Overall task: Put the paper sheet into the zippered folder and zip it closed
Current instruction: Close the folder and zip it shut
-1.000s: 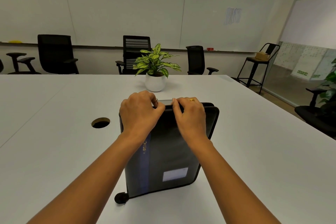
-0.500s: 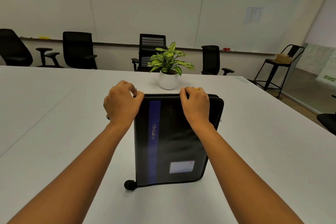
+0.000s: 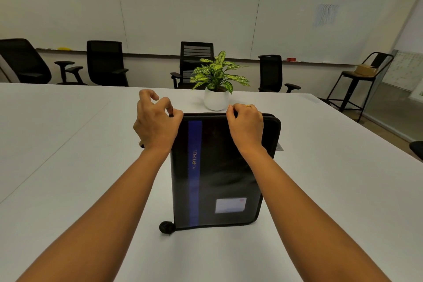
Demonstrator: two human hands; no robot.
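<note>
A black zippered folder [image 3: 219, 174] with a blue stripe and a small white label lies flat on the white table [image 3: 68, 144], its far edge toward the plant. My left hand [image 3: 155, 123] is at the folder's far left corner, thumb and forefinger pinching a small dark zipper pull. My right hand [image 3: 246, 125] grips the far edge of the folder near its middle, fingers curled over it. The paper sheet is not visible. A black round knob [image 3: 166, 227] sticks out at the folder's near left corner.
A potted plant in a white pot [image 3: 216, 98] stands just beyond the folder. Several black office chairs [image 3: 105, 62] line the far side of the table. A tall stool [image 3: 359, 80] stands at the right.
My left hand has travelled left along the folder's far edge from the middle to the corner, and the gap that showed there is gone. The right hand stayed holding the far edge.
</note>
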